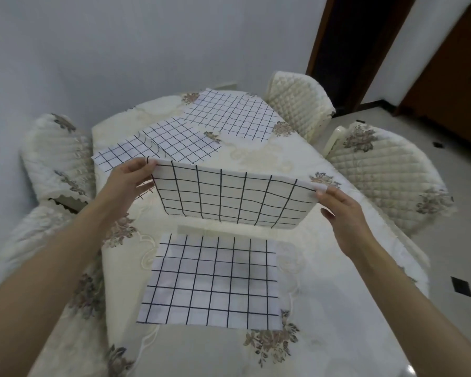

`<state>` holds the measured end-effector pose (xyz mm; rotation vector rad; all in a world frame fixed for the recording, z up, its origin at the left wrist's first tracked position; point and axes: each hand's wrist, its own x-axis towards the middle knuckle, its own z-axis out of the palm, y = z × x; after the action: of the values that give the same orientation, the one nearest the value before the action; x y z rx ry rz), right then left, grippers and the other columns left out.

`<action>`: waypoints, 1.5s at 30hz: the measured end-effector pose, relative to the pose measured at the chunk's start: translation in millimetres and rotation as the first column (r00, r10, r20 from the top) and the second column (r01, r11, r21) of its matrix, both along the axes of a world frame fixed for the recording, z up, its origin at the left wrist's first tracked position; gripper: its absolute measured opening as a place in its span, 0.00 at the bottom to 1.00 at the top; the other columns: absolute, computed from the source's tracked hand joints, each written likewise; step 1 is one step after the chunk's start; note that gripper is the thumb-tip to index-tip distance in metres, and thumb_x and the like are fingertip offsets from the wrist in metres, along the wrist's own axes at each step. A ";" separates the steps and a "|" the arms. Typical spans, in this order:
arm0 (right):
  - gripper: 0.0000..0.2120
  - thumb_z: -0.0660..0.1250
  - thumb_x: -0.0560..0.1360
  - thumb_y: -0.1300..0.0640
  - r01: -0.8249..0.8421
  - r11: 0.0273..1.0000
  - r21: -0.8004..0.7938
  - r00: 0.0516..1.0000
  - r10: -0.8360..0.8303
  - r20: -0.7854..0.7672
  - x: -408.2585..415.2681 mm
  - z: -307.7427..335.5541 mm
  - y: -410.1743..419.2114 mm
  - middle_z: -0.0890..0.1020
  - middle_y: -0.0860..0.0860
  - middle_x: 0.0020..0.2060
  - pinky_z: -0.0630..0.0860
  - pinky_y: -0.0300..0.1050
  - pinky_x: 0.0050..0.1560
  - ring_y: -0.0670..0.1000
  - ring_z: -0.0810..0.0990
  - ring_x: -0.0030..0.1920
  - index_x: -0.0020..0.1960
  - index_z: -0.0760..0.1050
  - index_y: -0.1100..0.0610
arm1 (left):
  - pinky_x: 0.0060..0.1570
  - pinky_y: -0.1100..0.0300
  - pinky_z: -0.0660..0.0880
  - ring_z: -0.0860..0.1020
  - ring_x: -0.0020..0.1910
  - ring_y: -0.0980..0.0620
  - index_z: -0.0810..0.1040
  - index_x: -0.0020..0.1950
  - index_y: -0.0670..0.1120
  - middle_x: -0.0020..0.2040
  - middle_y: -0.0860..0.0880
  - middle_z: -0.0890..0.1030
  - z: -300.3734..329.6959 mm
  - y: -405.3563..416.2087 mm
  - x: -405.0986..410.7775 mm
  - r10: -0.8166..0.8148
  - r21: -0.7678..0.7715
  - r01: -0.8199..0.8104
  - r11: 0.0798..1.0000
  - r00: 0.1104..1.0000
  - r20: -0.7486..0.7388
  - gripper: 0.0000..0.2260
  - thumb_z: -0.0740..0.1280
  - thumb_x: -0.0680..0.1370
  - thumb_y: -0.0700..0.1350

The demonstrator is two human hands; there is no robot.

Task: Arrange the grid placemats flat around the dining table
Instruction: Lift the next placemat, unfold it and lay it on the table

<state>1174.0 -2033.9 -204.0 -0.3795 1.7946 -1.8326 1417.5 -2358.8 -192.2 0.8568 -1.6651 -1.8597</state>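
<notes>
I pinch the lifted placemat (229, 200) by its top corners, left hand (128, 180) and right hand (340, 210), mid-frame above the counter (310, 268). I should lower it taut beside the near placemat (212, 281), avoiding overlap.

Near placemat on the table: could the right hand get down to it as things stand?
Probably not yet: the right hand pinches the raised placemat, which hangs above the near placemat; the left hand holds the other corner.
</notes>
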 end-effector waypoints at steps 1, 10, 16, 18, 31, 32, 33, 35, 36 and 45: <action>0.07 0.67 0.76 0.60 -0.012 1.000 -0.003 1.000 0.012 -0.012 3.2 4.5 4.5 0.85 0.42 0.46 0.68 0.43 0.61 0.44 0.79 0.55 0.52 0.82 0.53 | 0.59 0.53 0.73 0.81 0.41 0.57 0.85 0.39 0.51 0.39 0.55 0.84 4.7 3.3 3.7 -0.009 -0.019 0.009 1.000 1.000 -0.009 0.10 0.66 0.77 0.44; 0.14 0.74 0.63 0.44 -0.062 0.998 -0.023 0.995 0.060 -0.076 38.7 23.1 65.7 0.83 0.45 0.39 0.76 0.36 0.49 0.44 0.78 0.42 0.42 0.85 0.53 | 0.44 0.65 0.80 0.84 0.39 0.55 0.86 0.41 0.47 0.38 0.50 0.86 21.0 50.0 62.7 -0.060 -0.130 0.053 0.990 0.997 -0.050 0.26 0.81 0.53 0.63; 0.07 0.70 0.66 0.54 -0.157 0.987 -0.034 0.986 0.155 -0.056 52.9 39.1 94.5 0.79 0.47 0.28 0.71 0.33 0.28 0.43 0.74 0.28 0.33 0.83 0.55 | 0.34 0.67 0.79 0.80 0.32 0.57 0.84 0.39 0.44 0.35 0.48 0.82 30.8 62.5 89.6 -0.110 -0.124 0.108 0.986 0.994 -0.005 0.28 0.81 0.51 0.63; 0.08 0.68 0.68 0.56 -0.153 0.988 -0.036 0.988 0.152 -0.029 50.1 39.0 99.2 0.76 0.48 0.26 0.69 0.34 0.25 0.43 0.72 0.26 0.32 0.82 0.57 | 0.33 0.67 0.78 0.78 0.31 0.56 0.83 0.40 0.42 0.36 0.46 0.79 32.4 61.3 92.5 -0.140 -0.119 0.145 0.982 0.989 0.056 0.29 0.81 0.53 0.63; 0.10 0.64 0.79 0.54 -0.177 0.962 0.207 0.899 0.072 0.433 23.7 -49.1 51.3 0.84 0.51 0.30 0.78 0.37 0.30 0.46 0.81 0.28 0.48 0.80 0.60 | 0.52 0.51 0.78 0.81 0.49 0.43 0.81 0.55 0.40 0.57 0.39 0.82 -67.4 46.4 42.3 -0.145 0.264 0.041 0.964 0.911 0.386 0.11 0.67 0.78 0.45; 0.10 0.65 0.78 0.53 -0.185 0.958 0.221 0.882 0.063 0.467 21.4 -61.8 47.1 0.85 0.52 0.35 0.79 0.38 0.32 0.47 0.82 0.30 0.50 0.80 0.60 | 0.51 0.53 0.77 0.80 0.49 0.44 0.81 0.55 0.41 0.57 0.40 0.82 -79.5 45.1 39.1 -0.145 0.288 0.025 0.957 0.903 0.404 0.10 0.67 0.78 0.45; 0.10 0.65 0.78 0.53 -0.186 0.953 0.239 0.869 0.046 0.493 20.4 -74.0 43.7 0.86 0.52 0.39 0.80 0.39 0.33 0.48 0.83 0.33 0.51 0.80 0.59 | 0.46 0.57 0.74 0.79 0.45 0.47 0.81 0.54 0.43 0.55 0.42 0.82 -91.3 46.3 34.5 -0.153 0.305 0.018 0.952 0.891 0.427 0.09 0.68 0.78 0.46; 0.10 0.66 0.78 0.53 -0.189 0.940 0.283 0.850 0.012 0.527 21.1 -98.5 37.6 0.86 0.53 0.44 0.80 0.40 0.37 0.50 0.85 0.38 0.54 0.80 0.59 | 0.40 0.62 0.68 0.75 0.42 0.53 0.79 0.49 0.47 0.51 0.49 0.79 -117.8 48.2 26.4 -0.162 0.328 -0.003 0.945 0.865 0.474 0.03 0.68 0.78 0.46; 0.11 0.66 0.77 0.53 -0.196 0.929 0.315 0.842 -0.006 0.540 22.5 -110.9 35.0 0.86 0.54 0.46 0.80 0.42 0.40 0.51 0.84 0.41 0.54 0.80 0.59 | 0.42 0.62 0.68 0.75 0.44 0.54 0.77 0.49 0.48 0.51 0.51 0.76 -129.1 48.7 22.8 -0.162 0.342 -0.020 0.940 0.852 0.497 0.02 0.68 0.78 0.46; 0.12 0.67 0.78 0.53 -0.211 0.893 0.398 0.800 -0.076 0.595 50.2 -160.3 50.1 0.86 0.55 0.46 0.79 0.46 0.46 0.56 0.83 0.50 0.54 0.80 0.61 | 0.36 0.61 0.68 0.70 0.35 0.51 0.78 0.61 0.44 0.38 0.48 0.73 -184.0 47.8 45.9 -0.075 0.243 -0.121 0.963 0.743 0.666 0.17 0.72 0.74 0.47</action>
<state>1224.2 -1983.8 -364.3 0.2915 1.6301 -1.2214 1463.4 -2311.0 -376.2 1.8396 -1.7755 -1.9071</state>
